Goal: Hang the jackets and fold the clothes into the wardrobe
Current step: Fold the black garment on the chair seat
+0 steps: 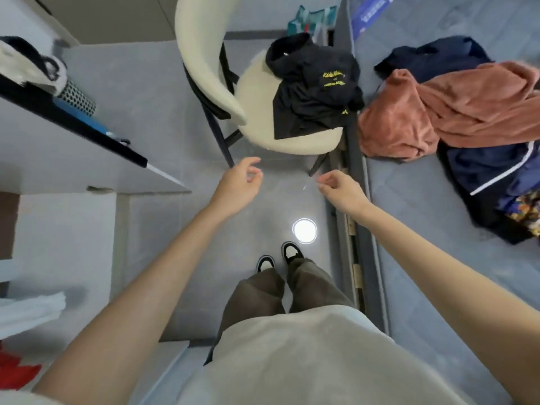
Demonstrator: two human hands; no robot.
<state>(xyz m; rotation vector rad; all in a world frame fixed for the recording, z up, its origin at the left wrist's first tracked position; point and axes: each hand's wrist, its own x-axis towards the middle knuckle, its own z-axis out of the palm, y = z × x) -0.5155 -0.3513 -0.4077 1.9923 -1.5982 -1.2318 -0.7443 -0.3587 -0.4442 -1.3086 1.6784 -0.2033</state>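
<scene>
Clothes: a heap lies loose on the bed (pixel 423 258) at right, made up of a pink fleece garment (pixel 438 112) over a navy jacket (pixel 482 176) with a white stripe, none of it folded or hung. The wardrobe (pixel 58 229) stands open at left, with some white and red cloth visible low inside. The cream chair (pixel 204 54) ahead carries a crumpled black top (pixel 315 92). The left hand (pixel 236 188) and right hand (pixel 342 191) reach forward, apart, over bare floor. The left is loosely curled and empty. The right's fingertips are drawn together, and whether they pinch anything cannot be told. Judged progress: early, with most garments still to be handled.
</scene>
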